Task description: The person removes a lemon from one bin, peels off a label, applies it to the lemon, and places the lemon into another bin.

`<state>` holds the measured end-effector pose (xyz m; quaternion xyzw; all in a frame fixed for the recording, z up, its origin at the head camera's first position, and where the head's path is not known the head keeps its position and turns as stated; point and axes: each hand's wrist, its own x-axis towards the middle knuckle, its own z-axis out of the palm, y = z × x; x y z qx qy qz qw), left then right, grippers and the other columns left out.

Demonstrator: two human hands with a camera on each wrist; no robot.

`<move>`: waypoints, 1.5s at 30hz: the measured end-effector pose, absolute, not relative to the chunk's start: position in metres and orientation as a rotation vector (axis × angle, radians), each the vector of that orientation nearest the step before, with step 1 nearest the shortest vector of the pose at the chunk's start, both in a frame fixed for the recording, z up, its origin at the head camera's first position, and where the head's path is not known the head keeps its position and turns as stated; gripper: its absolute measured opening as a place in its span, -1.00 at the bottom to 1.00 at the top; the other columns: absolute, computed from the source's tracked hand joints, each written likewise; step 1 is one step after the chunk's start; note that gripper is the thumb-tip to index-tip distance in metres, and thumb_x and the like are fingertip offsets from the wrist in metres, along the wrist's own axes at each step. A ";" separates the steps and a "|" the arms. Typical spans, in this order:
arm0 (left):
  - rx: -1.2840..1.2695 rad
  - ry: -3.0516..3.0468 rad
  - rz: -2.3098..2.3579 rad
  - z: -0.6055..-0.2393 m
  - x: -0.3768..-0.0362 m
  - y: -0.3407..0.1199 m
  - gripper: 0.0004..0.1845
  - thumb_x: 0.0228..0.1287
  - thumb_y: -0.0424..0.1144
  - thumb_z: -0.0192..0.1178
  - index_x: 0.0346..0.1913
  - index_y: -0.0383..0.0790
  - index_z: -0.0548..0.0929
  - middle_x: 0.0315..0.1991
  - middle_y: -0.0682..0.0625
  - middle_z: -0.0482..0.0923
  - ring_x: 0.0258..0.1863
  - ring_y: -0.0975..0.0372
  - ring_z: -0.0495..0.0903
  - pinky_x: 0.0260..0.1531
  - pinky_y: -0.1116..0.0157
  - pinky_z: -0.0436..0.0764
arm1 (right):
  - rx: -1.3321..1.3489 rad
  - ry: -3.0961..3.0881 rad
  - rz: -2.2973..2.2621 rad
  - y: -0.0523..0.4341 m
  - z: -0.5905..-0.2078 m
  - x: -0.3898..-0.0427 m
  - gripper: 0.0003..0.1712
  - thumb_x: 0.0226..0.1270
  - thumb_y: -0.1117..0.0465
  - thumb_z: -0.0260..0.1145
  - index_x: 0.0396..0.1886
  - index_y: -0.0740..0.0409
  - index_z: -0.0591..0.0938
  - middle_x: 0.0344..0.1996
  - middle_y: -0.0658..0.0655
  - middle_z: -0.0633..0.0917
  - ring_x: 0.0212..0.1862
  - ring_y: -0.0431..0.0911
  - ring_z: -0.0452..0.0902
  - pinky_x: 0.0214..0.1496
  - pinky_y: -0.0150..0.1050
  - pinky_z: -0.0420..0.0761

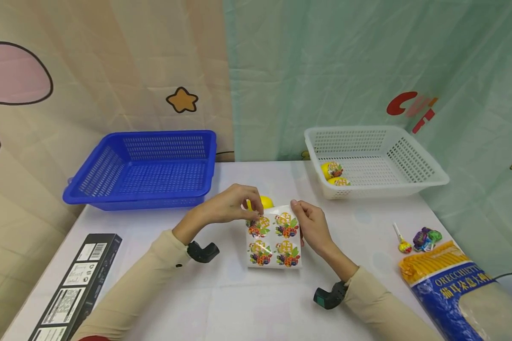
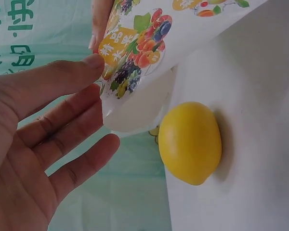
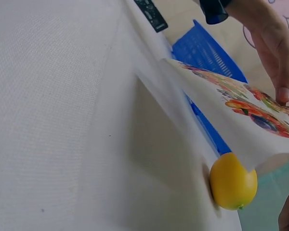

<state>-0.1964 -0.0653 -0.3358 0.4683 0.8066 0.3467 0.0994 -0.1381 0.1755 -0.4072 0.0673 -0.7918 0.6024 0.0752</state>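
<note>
We are holding a sticker sheet (image 1: 274, 237) between both hands at the middle of the white table (image 1: 222, 303), its far edge lifted off the surface. Our left hand (image 1: 230, 204) is pinching at the top-left fruit sticker (image 1: 258, 226) with thumb and fingertips curled onto it, while our right hand (image 1: 310, 223) is gripping the sheet's right edge. A yellow lemon (image 1: 262, 202) is lying on the table just behind the sheet, between our hands.

The blue basket (image 1: 111, 163) at far left is showing only its own mesh floor. The white basket (image 1: 414, 163) at far right is holding two lemons (image 1: 335, 174) near its front-left corner, each wearing a fruit sticker.

To our right, a lollipop (image 1: 403, 242) and a few wrapped sweets (image 1: 426, 237) are lying beside a blue pasta packet (image 1: 452, 289), which is running off the bottom edge of the head view. At lower left a black box (image 1: 78, 284) with white labels is also being cut off by the frame.

We are seeing only the top of the lemon from the head view, since the sheet is covering the rest; the wrist views are showing it whole (image 2: 190, 142) under the lifted sheet (image 3: 231, 103). The left wrist view is catching our fingers (image 2: 62, 82) against the sticker's edge, but we cannot tell whether that sticker is already lifting off its backing. The label print on the box is too small to read.
</note>
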 end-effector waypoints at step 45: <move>1.196 2.456 1.268 -0.329 -0.204 -0.084 -0.90 0.25 -0.36 0.33 -0.20 -0.24 0.77 -0.28 0.08 0.72 -0.25 0.25 0.61 -0.16 0.20 0.59 | 0.543 -3.111 1.228 0.171 -0.410 -0.127 -0.57 0.39 -0.15 0.25 0.00 0.06 0.62 -0.74 -0.02 0.59 -0.86 -0.16 0.42 -0.75 -0.25 0.44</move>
